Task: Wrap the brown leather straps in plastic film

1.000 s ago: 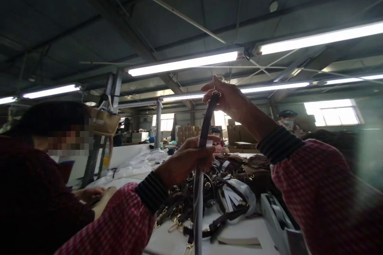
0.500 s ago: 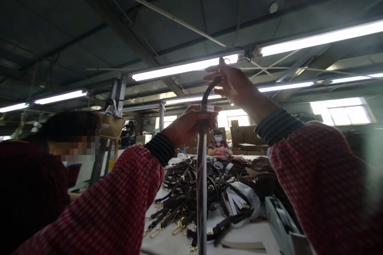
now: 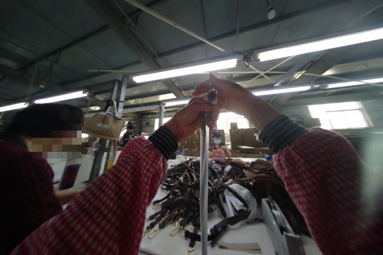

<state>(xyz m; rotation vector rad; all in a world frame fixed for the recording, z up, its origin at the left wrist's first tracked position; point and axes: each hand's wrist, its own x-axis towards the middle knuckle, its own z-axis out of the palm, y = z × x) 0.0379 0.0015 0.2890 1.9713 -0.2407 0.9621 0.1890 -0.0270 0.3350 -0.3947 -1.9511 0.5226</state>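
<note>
The left hand [image 3: 190, 117] has its fingers closed round the strap [image 3: 204, 175], just under its top end. The right hand [image 3: 236, 95] curls over that end, by the metal fitting [image 3: 212, 93]; I can't tell whether its fingers grip. Below both, the strap hangs nearly upright, its lower length nearer the left hand, with a heap of straps [image 3: 179, 191] behind it on the counter [image 3: 164, 245].

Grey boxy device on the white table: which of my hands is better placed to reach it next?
Right, probably: the device sits towards your right hand, and your left hand grips the long grey strip.
</note>
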